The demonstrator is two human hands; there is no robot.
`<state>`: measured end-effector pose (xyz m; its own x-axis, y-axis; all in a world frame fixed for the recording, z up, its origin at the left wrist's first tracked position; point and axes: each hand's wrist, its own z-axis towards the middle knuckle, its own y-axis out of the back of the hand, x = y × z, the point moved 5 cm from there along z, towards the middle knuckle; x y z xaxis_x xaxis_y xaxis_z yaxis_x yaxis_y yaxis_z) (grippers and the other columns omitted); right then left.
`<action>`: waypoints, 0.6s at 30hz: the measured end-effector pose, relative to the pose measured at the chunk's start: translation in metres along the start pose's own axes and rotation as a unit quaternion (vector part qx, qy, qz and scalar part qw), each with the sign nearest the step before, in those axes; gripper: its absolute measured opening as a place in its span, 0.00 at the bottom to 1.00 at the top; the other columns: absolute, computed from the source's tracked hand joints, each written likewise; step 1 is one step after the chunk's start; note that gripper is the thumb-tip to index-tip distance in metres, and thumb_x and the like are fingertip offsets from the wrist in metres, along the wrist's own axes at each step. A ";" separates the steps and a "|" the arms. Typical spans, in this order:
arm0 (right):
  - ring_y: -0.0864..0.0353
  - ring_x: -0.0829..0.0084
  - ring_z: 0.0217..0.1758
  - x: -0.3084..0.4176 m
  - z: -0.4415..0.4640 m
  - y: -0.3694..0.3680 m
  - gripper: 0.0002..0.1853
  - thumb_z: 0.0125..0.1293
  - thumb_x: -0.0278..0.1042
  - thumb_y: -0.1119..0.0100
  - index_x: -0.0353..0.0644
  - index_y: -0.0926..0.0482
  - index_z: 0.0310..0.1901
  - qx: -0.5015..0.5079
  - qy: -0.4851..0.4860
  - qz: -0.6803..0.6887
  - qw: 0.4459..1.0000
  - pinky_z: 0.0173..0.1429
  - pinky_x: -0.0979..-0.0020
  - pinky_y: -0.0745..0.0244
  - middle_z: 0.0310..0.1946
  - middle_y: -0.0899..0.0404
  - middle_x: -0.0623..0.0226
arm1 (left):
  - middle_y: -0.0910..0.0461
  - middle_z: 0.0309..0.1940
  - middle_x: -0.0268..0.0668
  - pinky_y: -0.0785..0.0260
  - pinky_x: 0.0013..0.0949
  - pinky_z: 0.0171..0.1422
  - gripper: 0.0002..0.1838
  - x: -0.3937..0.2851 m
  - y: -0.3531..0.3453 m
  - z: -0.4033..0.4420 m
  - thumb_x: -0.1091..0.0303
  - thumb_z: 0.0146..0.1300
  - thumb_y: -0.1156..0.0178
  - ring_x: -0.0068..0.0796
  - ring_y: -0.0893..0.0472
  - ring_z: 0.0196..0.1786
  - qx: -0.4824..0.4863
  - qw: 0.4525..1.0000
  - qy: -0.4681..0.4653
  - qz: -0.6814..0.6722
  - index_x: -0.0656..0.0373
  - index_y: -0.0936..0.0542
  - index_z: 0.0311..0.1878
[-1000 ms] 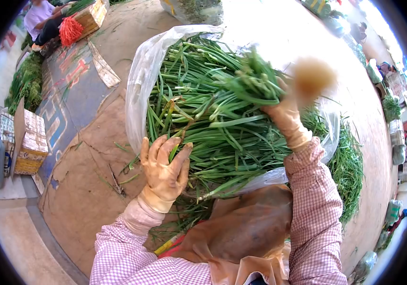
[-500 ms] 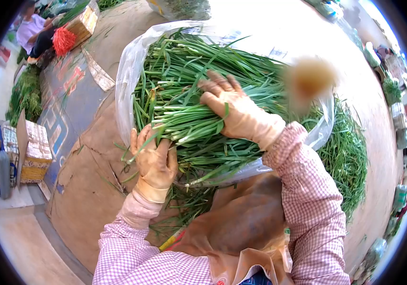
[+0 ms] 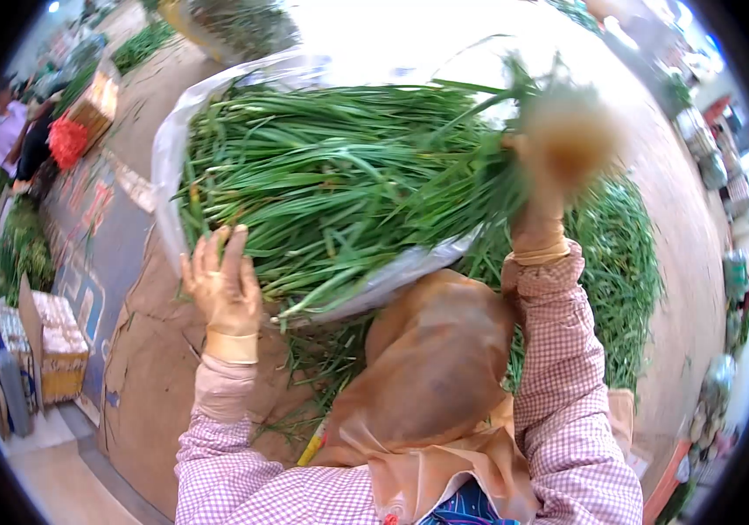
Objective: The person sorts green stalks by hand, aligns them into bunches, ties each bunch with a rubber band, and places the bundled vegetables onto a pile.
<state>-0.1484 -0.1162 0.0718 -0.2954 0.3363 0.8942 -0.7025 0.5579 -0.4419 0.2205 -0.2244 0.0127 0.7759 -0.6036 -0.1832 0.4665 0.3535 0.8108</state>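
Long green chives (image 3: 331, 175) with pale cut ends lie packed in a clear plastic bag (image 3: 170, 144) spread in front of me. Over the bag's left edge, my left hand (image 3: 221, 284), in a thin glove, has its fingers stretched out and holds nothing. At the bag's right end, my right hand (image 3: 539, 166) is closed round a tuft of chive leaves, some sticking up above it. Motion and a brown blurred spot in front of the camera partly hide that hand.
More loose greens (image 3: 619, 280) are heaped to the right of the bag. A brown apron (image 3: 436, 367) covers my knees. Boxes (image 3: 55, 337) stand at the left, and a seated person (image 3: 7, 136) is at the far left. Another filled bag (image 3: 239, 26) stands beyond.
My right hand has moved from the middle of the chives to the right end and now grips leaves there. My left hand has come away from the stalk ends. The view has shifted.
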 end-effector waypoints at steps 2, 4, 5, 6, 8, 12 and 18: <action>0.16 0.68 0.43 0.023 -0.012 0.048 0.11 0.64 0.36 0.39 0.39 0.20 0.43 -0.024 0.064 0.137 0.988 0.46 0.65 0.17 0.38 0.17 0.64 | 0.25 0.59 0.34 0.53 0.58 0.74 0.24 -0.003 0.002 0.000 0.69 0.61 0.43 0.43 0.31 0.65 -0.009 1.000 0.007 -0.006 0.42 0.23 0.62; 0.16 0.66 0.43 0.043 -0.031 0.090 0.13 0.65 0.39 0.40 0.38 0.20 0.43 -0.038 0.109 0.187 0.976 0.48 0.62 0.16 0.37 0.16 0.61 | 0.25 0.61 0.32 0.55 0.57 0.75 0.23 -0.003 0.003 0.001 0.69 0.61 0.42 0.40 0.32 0.68 0.001 1.000 0.009 0.011 0.42 0.23 0.61; 0.16 0.65 0.43 0.049 -0.045 0.100 0.13 0.66 0.40 0.40 0.37 0.20 0.44 -0.023 0.100 0.216 0.971 0.47 0.62 0.16 0.38 0.16 0.60 | 0.25 0.61 0.32 0.55 0.56 0.75 0.23 -0.006 0.006 0.003 0.69 0.61 0.42 0.39 0.32 0.68 -0.002 1.000 0.007 0.027 0.43 0.23 0.61; 0.16 0.63 0.42 0.054 -0.059 0.113 0.14 0.67 0.40 0.41 0.37 0.19 0.44 -0.008 0.089 0.246 0.965 0.47 0.62 0.16 0.38 0.16 0.59 | 0.25 0.62 0.31 0.55 0.55 0.76 0.22 -0.009 0.010 0.007 0.68 0.62 0.41 0.37 0.33 0.69 -0.004 0.999 0.006 0.045 0.43 0.22 0.60; 0.16 0.61 0.42 0.049 -0.080 0.151 0.17 0.68 0.43 0.43 0.37 0.19 0.46 -0.057 0.060 0.304 0.949 0.47 0.59 0.17 0.39 0.16 0.58 | 0.24 0.61 0.31 0.54 0.56 0.75 0.21 -0.033 0.025 0.017 0.69 0.63 0.42 0.39 0.32 0.69 -0.038 0.996 -0.025 0.076 0.45 0.22 0.60; 0.18 0.63 0.44 0.054 -0.130 0.180 0.17 0.69 0.45 0.45 0.37 0.20 0.46 -0.075 0.087 0.328 0.938 0.48 0.59 0.18 0.40 0.17 0.59 | 0.21 0.56 0.37 0.41 0.46 0.69 0.21 -0.115 0.057 0.030 0.72 0.64 0.42 0.39 0.25 0.62 -0.047 0.984 -0.114 -0.128 0.49 0.22 0.60; 0.19 0.63 0.45 0.049 -0.185 0.200 0.16 0.69 0.44 0.45 0.37 0.21 0.44 -0.073 0.081 0.402 0.909 0.51 0.60 0.19 0.39 0.19 0.59 | 0.17 0.48 0.40 0.30 0.29 0.57 0.15 -0.252 0.066 0.035 0.70 0.67 0.41 0.26 0.20 0.49 0.273 0.755 -0.015 -0.596 0.68 0.20 0.53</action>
<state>-0.1840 0.1522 0.0139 -0.5685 0.7804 0.2604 -0.2042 0.1728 -0.9636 0.0412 -0.0745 0.1322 -0.0709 -0.2789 -0.9577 0.5757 -0.7955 0.1890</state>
